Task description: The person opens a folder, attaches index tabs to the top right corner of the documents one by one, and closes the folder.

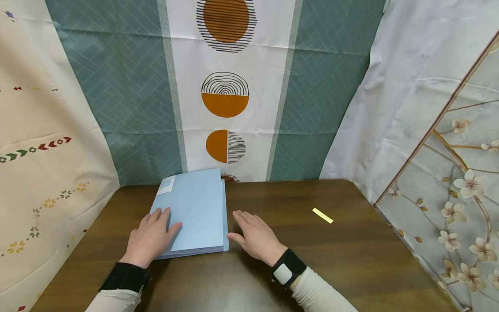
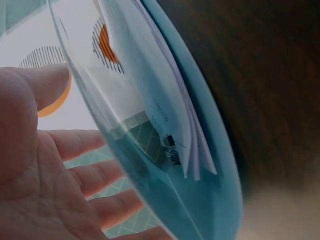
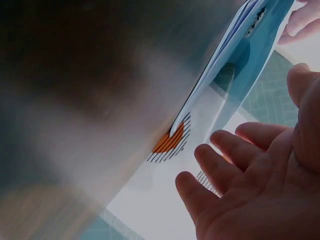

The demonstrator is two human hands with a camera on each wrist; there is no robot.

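Observation:
A light blue folder (image 1: 196, 212) lies left of centre on the wooden table, with a white label (image 1: 166, 185) at its far left corner. My left hand (image 1: 150, 236) is at the folder's left side, fingers extended over the cover's edge. From the left wrist view, the cover stands partly raised, showing white papers (image 2: 150, 75) and a small dark metal clip (image 2: 171, 150) inside. Just beyond the folder's right edge, my right hand (image 1: 257, 237) hovers with straight, spread fingers and holds nothing. In the right wrist view its palm faces the folder (image 3: 262, 55).
A short yellow strip (image 1: 322, 215) lies on the table (image 1: 374, 260) to the right. Patterned cloth (image 1: 331, 86) hangs behind the far edge, and more cloth drapes along the left and right sides.

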